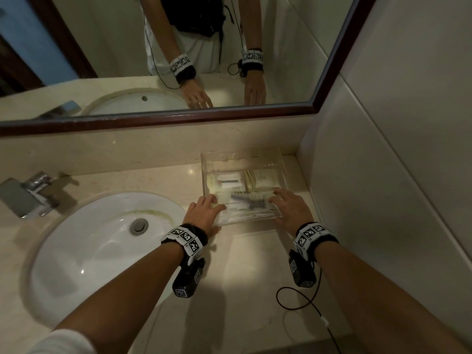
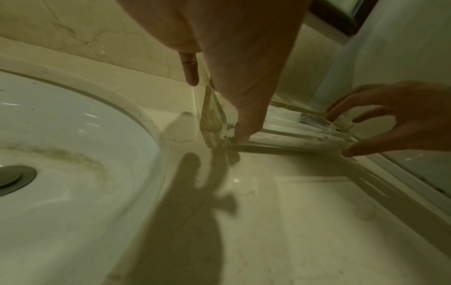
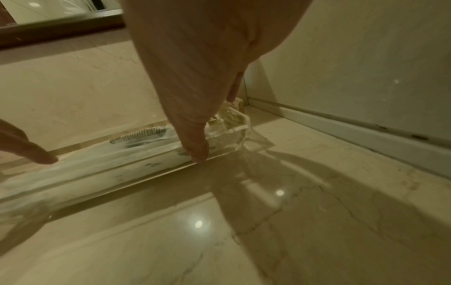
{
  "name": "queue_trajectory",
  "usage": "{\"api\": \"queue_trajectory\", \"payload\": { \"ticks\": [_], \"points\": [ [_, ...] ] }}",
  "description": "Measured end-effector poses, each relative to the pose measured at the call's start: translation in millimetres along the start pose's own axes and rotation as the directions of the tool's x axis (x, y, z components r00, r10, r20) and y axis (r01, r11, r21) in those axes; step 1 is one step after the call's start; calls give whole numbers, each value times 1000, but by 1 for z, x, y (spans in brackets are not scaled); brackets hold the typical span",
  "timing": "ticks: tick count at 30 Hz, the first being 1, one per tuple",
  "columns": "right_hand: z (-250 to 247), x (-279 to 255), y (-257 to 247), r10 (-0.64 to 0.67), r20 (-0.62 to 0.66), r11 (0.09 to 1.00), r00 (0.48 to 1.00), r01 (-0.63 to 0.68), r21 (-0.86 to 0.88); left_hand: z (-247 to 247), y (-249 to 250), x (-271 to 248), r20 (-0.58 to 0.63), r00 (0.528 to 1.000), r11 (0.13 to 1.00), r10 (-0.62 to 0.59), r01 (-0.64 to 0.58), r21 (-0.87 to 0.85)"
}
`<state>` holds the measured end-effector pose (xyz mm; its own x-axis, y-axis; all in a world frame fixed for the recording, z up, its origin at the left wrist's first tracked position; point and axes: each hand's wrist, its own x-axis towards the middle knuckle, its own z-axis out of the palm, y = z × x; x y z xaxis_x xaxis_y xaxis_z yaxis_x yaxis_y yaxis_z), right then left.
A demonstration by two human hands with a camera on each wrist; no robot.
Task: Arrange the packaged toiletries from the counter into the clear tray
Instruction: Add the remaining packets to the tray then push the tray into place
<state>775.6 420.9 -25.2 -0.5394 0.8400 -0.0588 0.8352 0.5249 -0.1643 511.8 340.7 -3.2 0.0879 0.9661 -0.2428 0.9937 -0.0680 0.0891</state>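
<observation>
clear tray (image 1: 241, 155) | left hand (image 1: 201, 213), right hand (image 1: 291, 210) cover near corners | packets blurred

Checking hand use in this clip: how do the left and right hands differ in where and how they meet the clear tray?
The left hand is at the near-left corner of the clear tray, beside the sink; the right hand is at the near-right corner, nearer the side wall. The left hand's fingers lie closer together; the right hand's are spread wider. Both have fingers over the near rim and the thumb on the front wall, above wrapped toiletries.

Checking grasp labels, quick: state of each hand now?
Left hand: grips the clear tray at its near left corner.
Right hand: grips its near right corner.
</observation>
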Motion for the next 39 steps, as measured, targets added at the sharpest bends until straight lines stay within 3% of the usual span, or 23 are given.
{"api": "queue_trajectory", "payload": {
  "ticks": [17, 29, 35, 39],
  "points": [
    [-20, 35, -5, 14, 37, 998, 999, -12, -66, -6, -6, 28, -1, 999, 986, -32, 32, -161],
    [-24, 50, -6, 34, 69, 997, 997, -28, -75, -13, -10, 47, 83, 996, 971, -44, 62, -232],
    [-29, 54, -11, 61, 121, 996, 991, -54, -67, -16, -10, 47, 90, 994, 966, -65, 85, -244],
    [-44, 58, -16, 75, 267, 997, 961, -64, -50, -19, -13, 43, 139, 984, 946, -109, 145, -290]
  ]
}}
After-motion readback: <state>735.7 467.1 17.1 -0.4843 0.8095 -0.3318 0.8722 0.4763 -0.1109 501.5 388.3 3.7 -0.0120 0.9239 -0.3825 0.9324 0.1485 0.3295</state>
